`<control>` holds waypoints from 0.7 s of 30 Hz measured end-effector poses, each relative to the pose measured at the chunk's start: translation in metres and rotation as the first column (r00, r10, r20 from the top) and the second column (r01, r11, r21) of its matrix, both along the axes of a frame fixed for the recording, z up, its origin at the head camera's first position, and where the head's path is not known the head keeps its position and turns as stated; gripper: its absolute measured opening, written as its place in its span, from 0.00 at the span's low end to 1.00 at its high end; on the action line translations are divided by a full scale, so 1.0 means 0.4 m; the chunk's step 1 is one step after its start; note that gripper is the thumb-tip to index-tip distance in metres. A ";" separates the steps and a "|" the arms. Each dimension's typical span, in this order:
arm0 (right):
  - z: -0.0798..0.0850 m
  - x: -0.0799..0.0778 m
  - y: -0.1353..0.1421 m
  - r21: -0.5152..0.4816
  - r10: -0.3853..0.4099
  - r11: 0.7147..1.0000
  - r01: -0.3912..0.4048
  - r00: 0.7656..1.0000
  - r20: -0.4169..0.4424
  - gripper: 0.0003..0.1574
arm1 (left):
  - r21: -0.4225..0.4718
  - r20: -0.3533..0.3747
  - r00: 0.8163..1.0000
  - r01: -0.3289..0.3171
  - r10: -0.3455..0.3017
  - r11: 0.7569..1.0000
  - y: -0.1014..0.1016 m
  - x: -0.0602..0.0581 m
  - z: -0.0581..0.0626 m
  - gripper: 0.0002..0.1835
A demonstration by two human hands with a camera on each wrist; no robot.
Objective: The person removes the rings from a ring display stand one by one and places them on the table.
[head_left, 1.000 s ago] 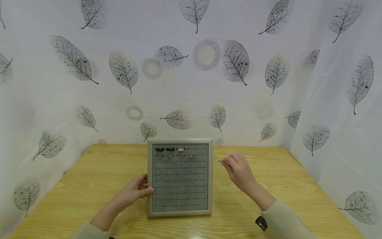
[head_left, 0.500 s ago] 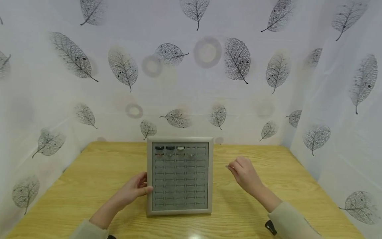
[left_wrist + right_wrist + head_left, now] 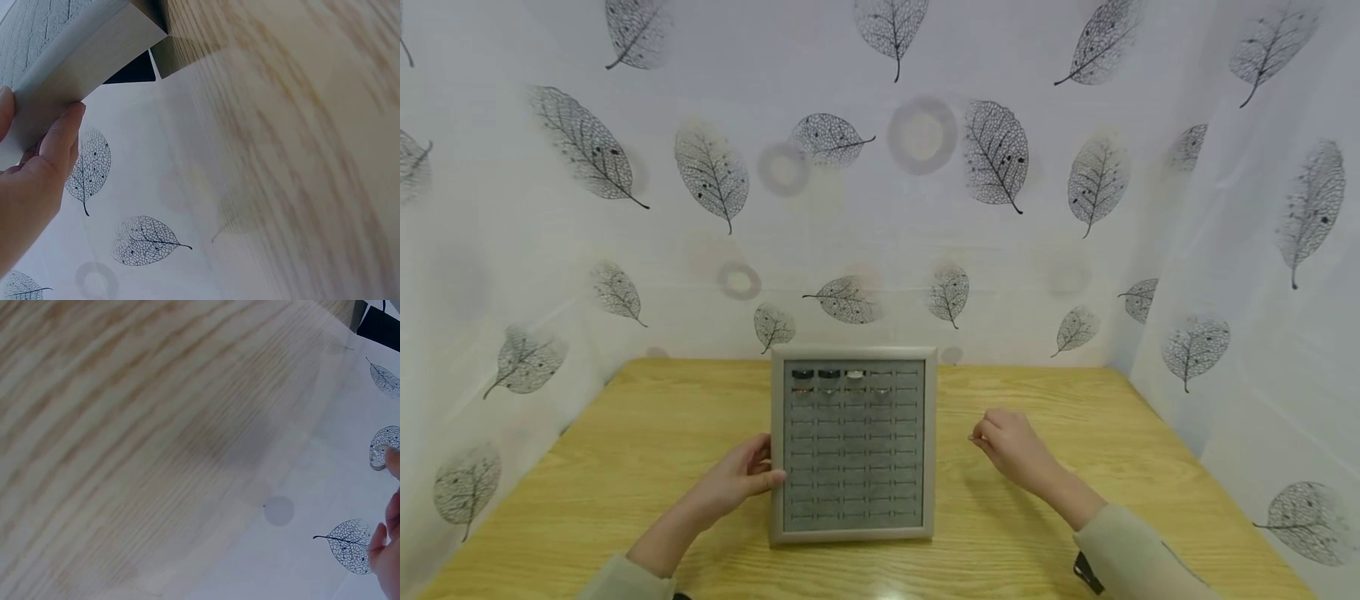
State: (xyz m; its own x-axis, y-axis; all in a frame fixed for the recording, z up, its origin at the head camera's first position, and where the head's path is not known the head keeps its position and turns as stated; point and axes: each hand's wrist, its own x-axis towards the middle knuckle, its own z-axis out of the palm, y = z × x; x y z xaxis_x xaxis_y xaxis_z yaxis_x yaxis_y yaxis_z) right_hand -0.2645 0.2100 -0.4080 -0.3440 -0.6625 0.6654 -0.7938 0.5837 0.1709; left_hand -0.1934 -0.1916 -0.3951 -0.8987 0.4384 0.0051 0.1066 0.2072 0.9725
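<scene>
A grey ring tray [image 3: 777, 450] with a pale frame lies flat on the wooden table [image 3: 625, 450]. A few rings [image 3: 829, 375] sit in its far row; the other slots look bare. My left hand [image 3: 767, 462] grips the tray's left edge, thumb on the frame. The left wrist view shows those fingers [image 3: 59, 140] curled round the frame's side [image 3: 81, 62]. My right hand [image 3: 981, 439] hovers low over the table right of the tray and pinches a small ring [image 3: 972, 438]. In the right wrist view the ring [image 3: 377, 456] sits at the fingertips [image 3: 392, 464].
White sheets printed with leaves [image 3: 992, 150] close off the table at the back and on both sides. Bare wood lies left and right of the tray. A dark strap [image 3: 1086, 571] sits on my right sleeve.
My right hand has come down and toward me beside the tray, still pinching the small ring. The left hand and the tray have stayed put.
</scene>
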 end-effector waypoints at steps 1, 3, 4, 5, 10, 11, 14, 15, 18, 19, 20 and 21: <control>-0.003 0.002 0.000 0.024 -0.027 0.999 0.026 0.999 0.028 0.09 | -0.001 -0.002 1.000 -0.001 0.001 1.000 0.000 0.000 0.000 0.36; -0.007 0.007 0.000 0.074 -0.079 0.995 0.073 0.993 0.085 0.09 | -0.002 -0.004 1.000 -0.002 0.002 1.000 0.000 0.000 0.000 0.35; -0.007 0.009 0.000 0.095 -0.099 0.992 0.088 0.988 0.118 0.12 | -0.003 -0.004 1.000 -0.003 0.003 1.000 0.000 0.000 0.000 0.35; -0.008 0.012 -0.001 0.121 -0.119 0.987 0.101 0.982 0.148 0.11 | -0.005 -0.004 1.000 -0.005 0.005 1.000 0.000 0.000 -0.001 0.36; -0.011 0.017 -0.004 0.233 -0.188 0.964 0.128 0.949 0.254 0.09 | -0.008 -0.001 1.000 -0.004 0.004 1.000 -0.001 0.000 -0.002 0.36; -0.013 0.017 -0.004 0.249 -0.196 0.960 0.129 0.943 0.269 0.09 | -0.006 -0.002 1.000 -0.003 0.003 1.000 -0.001 0.000 -0.002 0.36; -0.018 0.015 -0.006 0.275 -0.212 0.953 0.127 0.928 0.305 0.08 | -0.004 -0.008 1.000 -0.001 0.000 1.000 -0.002 0.000 -0.003 0.36; -0.021 0.014 -0.007 0.281 -0.217 0.951 0.126 0.922 0.320 0.08 | -0.004 -0.009 1.000 0.001 -0.001 1.000 -0.002 0.000 -0.003 0.36; -0.026 0.012 -0.010 0.301 -0.234 0.945 0.130 0.911 0.341 0.10 | -0.011 -0.009 1.000 -0.004 0.004 1.000 -0.002 0.000 -0.003 0.37; -0.028 0.011 -0.011 0.309 -0.240 0.942 0.132 0.908 0.343 0.10 | -0.014 -0.009 1.000 -0.006 0.006 1.000 -0.002 0.000 -0.003 0.37; -0.029 0.010 -0.011 0.317 -0.246 0.939 0.134 0.906 0.344 0.11 | -0.018 -0.009 1.000 -0.009 0.009 1.000 -0.002 -0.001 -0.003 0.37; -0.030 0.010 -0.013 0.323 -0.251 0.937 0.135 0.903 0.348 0.12 | -0.021 -0.009 1.000 -0.012 0.011 1.000 -0.002 -0.001 -0.003 0.37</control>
